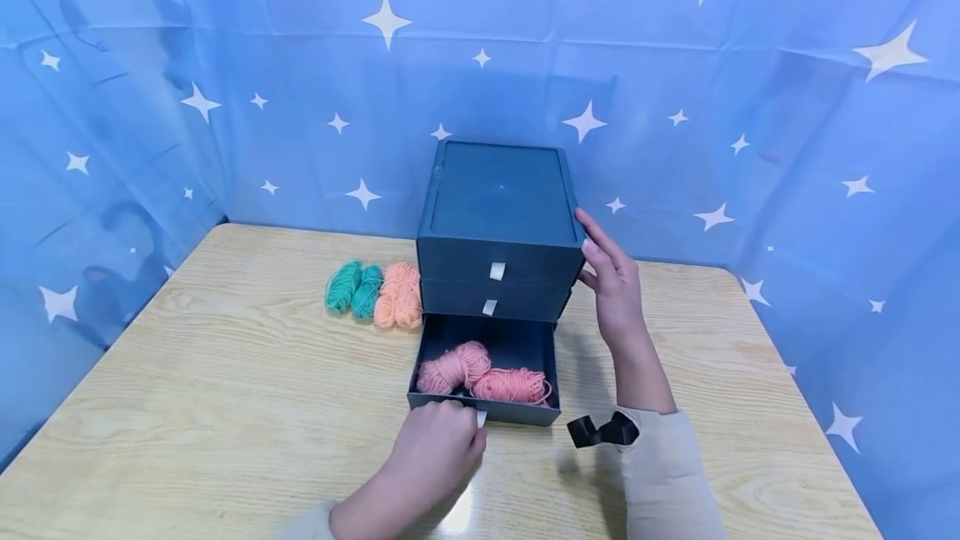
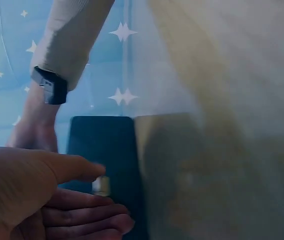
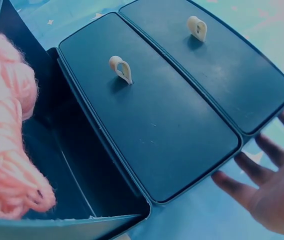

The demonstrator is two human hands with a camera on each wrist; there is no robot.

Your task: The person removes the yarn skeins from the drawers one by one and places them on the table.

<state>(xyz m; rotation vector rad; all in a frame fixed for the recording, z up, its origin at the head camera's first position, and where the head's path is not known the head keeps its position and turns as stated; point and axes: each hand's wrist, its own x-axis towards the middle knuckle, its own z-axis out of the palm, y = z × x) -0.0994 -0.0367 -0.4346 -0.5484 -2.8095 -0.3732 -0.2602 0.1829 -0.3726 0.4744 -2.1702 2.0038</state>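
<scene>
A dark blue three-drawer box (image 1: 498, 198) stands on the table with its bottom drawer (image 1: 536, 415) pulled out. Two pink yarn skeins (image 1: 513, 386) lie in that drawer, also seen as pink yarn (image 3: 14, 125) in the right wrist view. My left hand (image 1: 438, 440) is at the drawer front, pinching its white pull tab (image 2: 101, 186) between thumb and fingers. With fingers spread and fairly straight, my right hand (image 1: 617, 290) rests against the box's right side near the upper front corner. The two upper drawers are closed, each with a pale loop tab (image 3: 119, 69).
Left of the box, green yarn skeins (image 1: 354, 290) and peach yarn skeins (image 1: 399, 297) lie side by side on the wooden table (image 1: 225, 373). A blue curtain with white stars (image 1: 300, 65) hangs behind and at the sides. A black strap (image 1: 602, 430) is around the right sleeve.
</scene>
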